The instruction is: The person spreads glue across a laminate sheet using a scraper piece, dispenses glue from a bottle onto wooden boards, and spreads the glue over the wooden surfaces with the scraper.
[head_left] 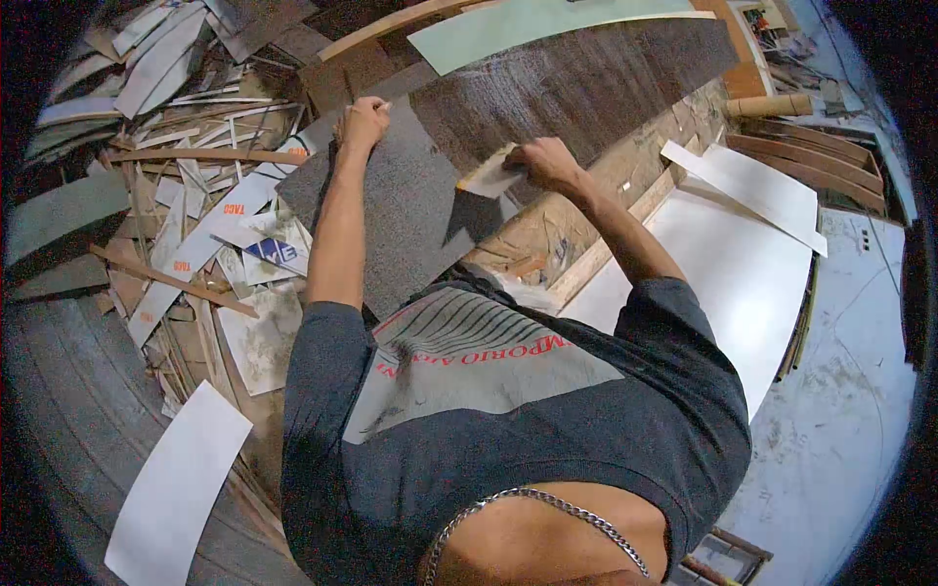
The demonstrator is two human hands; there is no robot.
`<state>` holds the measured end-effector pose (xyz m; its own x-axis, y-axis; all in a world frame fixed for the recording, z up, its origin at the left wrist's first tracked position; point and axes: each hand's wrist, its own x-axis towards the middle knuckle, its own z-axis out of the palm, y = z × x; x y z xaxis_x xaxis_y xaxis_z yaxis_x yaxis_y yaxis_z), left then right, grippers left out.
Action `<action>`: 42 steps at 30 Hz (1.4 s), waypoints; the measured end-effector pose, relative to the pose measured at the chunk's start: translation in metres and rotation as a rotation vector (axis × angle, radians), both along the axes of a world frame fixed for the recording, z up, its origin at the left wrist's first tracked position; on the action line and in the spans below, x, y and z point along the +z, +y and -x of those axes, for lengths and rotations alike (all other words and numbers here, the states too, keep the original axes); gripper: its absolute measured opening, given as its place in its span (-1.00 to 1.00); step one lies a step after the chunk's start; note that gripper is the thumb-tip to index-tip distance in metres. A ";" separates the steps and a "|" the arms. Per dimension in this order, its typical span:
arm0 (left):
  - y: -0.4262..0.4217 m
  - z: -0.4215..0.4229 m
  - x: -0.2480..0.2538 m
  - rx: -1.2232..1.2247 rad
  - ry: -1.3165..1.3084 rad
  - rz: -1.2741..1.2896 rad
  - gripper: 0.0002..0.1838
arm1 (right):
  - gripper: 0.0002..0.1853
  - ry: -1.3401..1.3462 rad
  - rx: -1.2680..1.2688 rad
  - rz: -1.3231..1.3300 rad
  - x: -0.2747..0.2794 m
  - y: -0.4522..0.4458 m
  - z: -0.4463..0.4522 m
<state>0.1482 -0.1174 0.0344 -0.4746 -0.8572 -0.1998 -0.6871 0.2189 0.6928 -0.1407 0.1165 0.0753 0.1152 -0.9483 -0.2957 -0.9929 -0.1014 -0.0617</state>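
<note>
A grey speckled sheet (391,210) lies in front of my body. At its upper edge is my left hand (364,124), its fingers pinched together on something small and pale that I cannot make out. My right hand (547,164) is closed on a flat, pale tool (490,178) with a yellowish edge, its blade slanting down to the left over the sheet. Beneath the tool a dark shadow falls on the grey surface. Beyond both hands lies a dark brown, shiny sheet (586,88).
Scrap strips and boards (195,220) pile up at the left. A light green panel (547,34) lies at the top. White panels (699,264) are at the right, near a cardboard tube (770,105) and curved brown pieces (811,161). A white piece (178,488) lies at the lower left.
</note>
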 end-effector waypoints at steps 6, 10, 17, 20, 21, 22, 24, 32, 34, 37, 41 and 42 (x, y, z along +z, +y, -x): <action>-0.011 0.005 -0.030 0.060 -0.062 -0.009 -0.68 | -0.80 -0.134 0.039 0.027 0.031 0.056 -0.021; -0.004 0.002 -0.012 0.050 -0.091 0.014 -0.68 | -0.68 -0.116 -0.004 -0.039 0.015 0.094 -0.017; 0.015 -0.001 0.030 0.040 -0.110 0.113 -0.71 | -0.58 0.024 -0.158 -0.291 -0.015 0.188 -0.014; 0.006 0.003 0.020 0.065 -0.106 0.096 -0.72 | -0.60 -0.004 -0.462 -0.311 -0.030 0.241 -0.001; 0.004 0.003 0.017 0.066 -0.122 0.078 -0.71 | -0.63 0.016 -0.586 -0.324 -0.029 0.247 0.000; 0.001 0.004 0.014 0.060 -0.136 0.064 -0.71 | -0.64 0.033 -0.717 -0.334 -0.027 0.254 -0.001; -0.005 0.005 0.015 0.004 -0.060 0.087 -0.67 | -0.63 -0.027 -0.967 -0.206 -0.025 0.267 -0.002; -0.005 0.011 0.014 0.015 -0.010 0.430 -0.65 | -0.68 -1.112 -1.550 0.626 -0.029 0.275 0.011; 0.006 0.014 0.027 0.063 -0.148 0.437 -0.67 | -0.67 -1.183 -1.560 0.681 0.007 0.248 0.012; 0.000 0.012 0.004 0.029 -0.082 0.458 -0.67 | -0.52 -1.529 -1.409 0.887 0.041 0.216 0.027; 0.010 0.013 0.005 0.078 -0.130 0.528 -0.63 | -0.50 -1.699 -1.421 0.926 0.049 0.208 0.068; 0.015 0.015 0.014 0.090 -0.179 0.548 -0.62 | -0.50 -1.706 -1.402 0.947 0.049 0.209 0.083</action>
<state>0.1329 -0.1021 0.0483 -0.3945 -0.8937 0.2139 -0.8158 0.4477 0.3660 -0.2239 0.3255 0.1245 -0.8651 -0.4114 -0.2869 0.3812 -0.1675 -0.9092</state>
